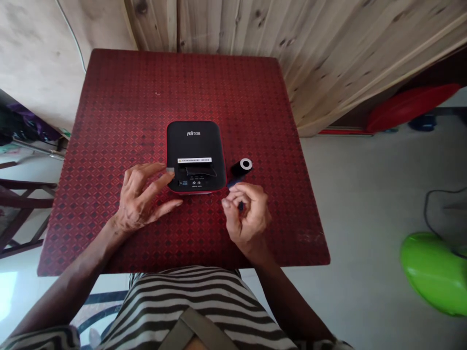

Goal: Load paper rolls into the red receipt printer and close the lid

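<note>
A black thermal-style printer (194, 146) with a red rim lies on the table, a white label strip across its top. A short dark strip (201, 171) sticks out of its slot. My left hand (140, 197) has its fingers spread, the fingertips at the printer's left edge by a small grey patch. My right hand (250, 209) is closed near the printer's lower right corner. Dark blue bits show at its fingertips and between its fingers, but I cannot make out what they belong to. Just beyond it lies a black roll (239, 168) with a white end and hollow core.
The table (120, 107) has a red patterned cover. A wooden plank wall (226, 24) stands behind it. To the right on the floor are a bright green plastic object (434, 272) and a red round object (412, 107). A dark wooden chair (22, 204) stands at left.
</note>
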A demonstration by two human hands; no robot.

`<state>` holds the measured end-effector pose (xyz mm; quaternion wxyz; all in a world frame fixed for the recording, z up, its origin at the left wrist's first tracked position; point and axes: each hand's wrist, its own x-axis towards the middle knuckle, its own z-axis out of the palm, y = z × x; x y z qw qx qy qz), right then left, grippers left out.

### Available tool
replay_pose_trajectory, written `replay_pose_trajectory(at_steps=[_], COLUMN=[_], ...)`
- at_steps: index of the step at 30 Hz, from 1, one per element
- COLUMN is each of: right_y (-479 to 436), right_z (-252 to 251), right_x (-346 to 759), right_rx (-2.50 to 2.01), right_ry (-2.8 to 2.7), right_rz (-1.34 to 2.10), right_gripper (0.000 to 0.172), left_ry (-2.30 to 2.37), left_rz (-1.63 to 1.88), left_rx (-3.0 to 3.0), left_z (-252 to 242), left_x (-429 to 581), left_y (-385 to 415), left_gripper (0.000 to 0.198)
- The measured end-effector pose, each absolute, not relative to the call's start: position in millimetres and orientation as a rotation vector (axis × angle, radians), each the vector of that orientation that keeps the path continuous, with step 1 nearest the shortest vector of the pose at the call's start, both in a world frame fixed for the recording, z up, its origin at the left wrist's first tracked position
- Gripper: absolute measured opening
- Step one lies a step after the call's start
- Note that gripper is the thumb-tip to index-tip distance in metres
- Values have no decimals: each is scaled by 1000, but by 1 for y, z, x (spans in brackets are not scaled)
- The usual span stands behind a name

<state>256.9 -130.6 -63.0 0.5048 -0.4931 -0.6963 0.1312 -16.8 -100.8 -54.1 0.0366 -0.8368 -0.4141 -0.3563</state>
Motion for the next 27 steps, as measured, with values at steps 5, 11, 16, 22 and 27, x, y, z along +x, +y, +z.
replay_pose_trajectory(at_steps=[5, 11, 16, 22, 27], right_y=[-140, -130, -128, -128, -128], right_z=[-92, -102, -104, -103, -104], right_x=[245, 240, 239, 238, 238], right_rx=[-1297, -1309, -1309, -1309, -1297], right_ry=[-1735, -1762, -1769, -1767, -1751], right_rz=[439, 389, 417, 415, 405], right_gripper=[54, 39, 31, 29, 32], left_ry=[-1343, -1374, -1379, -1428, -1446], left_rz=[-1109, -1179, -1235, -1259, -1281], left_rx=[-2522, -2555, -2541, -2561, -2600], left_z=[-69, -73, -67, -56, -52], left_x=[-14, -13, -10, -6, -8], left_y=[-104, -101, -102, -103, -101], left_gripper=[67, 69, 67, 62, 57])
